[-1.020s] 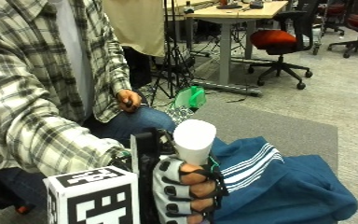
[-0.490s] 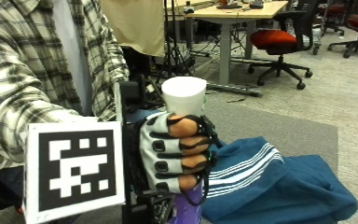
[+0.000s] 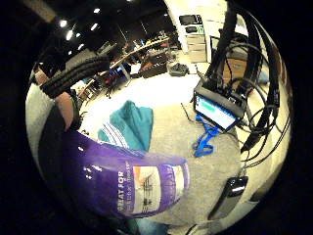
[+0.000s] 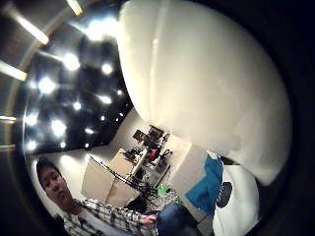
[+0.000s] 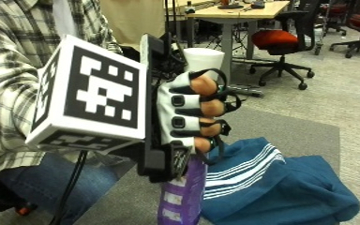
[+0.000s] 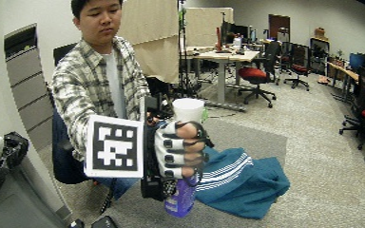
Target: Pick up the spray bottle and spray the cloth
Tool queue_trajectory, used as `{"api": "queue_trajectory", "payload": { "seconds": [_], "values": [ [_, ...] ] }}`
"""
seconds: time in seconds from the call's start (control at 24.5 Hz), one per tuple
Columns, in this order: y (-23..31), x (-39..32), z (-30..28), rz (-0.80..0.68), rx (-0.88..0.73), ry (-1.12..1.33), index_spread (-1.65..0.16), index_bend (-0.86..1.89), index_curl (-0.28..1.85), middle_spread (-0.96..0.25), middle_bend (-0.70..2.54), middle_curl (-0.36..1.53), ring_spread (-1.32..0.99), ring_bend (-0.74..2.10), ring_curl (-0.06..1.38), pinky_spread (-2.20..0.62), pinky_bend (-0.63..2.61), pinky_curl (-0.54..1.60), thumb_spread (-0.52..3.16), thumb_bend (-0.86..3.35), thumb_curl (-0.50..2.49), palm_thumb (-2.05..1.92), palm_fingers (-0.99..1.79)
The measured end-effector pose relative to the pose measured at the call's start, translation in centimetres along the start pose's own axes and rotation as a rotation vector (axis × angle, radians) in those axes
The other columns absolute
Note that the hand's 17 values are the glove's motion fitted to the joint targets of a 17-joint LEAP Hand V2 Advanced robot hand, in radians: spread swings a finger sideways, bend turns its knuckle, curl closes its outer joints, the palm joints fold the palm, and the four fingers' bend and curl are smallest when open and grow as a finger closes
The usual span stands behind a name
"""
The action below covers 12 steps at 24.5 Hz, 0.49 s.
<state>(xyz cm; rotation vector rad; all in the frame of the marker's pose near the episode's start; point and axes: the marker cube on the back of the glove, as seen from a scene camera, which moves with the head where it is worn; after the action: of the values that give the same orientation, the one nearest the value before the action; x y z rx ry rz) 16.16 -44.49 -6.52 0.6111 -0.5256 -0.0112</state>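
Observation:
My gloved right hand (image 5: 189,115) grips the spray bottle, fingers curled round its neck, and holds it upright in the air. The bottle has a purple body (image 5: 180,197) and a white top (image 5: 204,58) that rises above my fingers. The blue-green cloth (image 5: 280,187) with white stripes lies bunched on the grey table, just beyond and below the bottle. In the wide outside view the hand (image 6: 179,152) holds the bottle (image 6: 181,199) beside the cloth (image 6: 245,178). The purple body (image 3: 122,181) and the white top (image 4: 206,88) fill much of the palm views. The nozzle is not visible.
The grey table surface (image 5: 304,126) stretches beyond the cloth. On it, away from the cloth, stand a black device with a lit screen (image 3: 217,105) and cables, a blue clamp (image 3: 205,139) and a black handset (image 3: 230,196). A red-seated office chair (image 5: 280,40) and desks stand behind.
My hand has lifted the bottle higher and nearer the outside camera. The cloth has stayed where it was.

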Motion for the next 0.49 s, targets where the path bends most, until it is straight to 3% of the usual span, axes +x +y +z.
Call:
{"api": "queue_trajectory", "payload": {
  "seconds": [0.49],
  "values": [
    [-0.5, -4.2, 4.4, -0.204, -0.248, 0.260, -0.29, 0.16, 0.45, -0.18, 0.46, 0.54, -0.21, 0.59, 0.47, -0.15, 0.56, 0.39, 0.26, -0.03, 0.72, 1.15, 1.19]
  ]
}}
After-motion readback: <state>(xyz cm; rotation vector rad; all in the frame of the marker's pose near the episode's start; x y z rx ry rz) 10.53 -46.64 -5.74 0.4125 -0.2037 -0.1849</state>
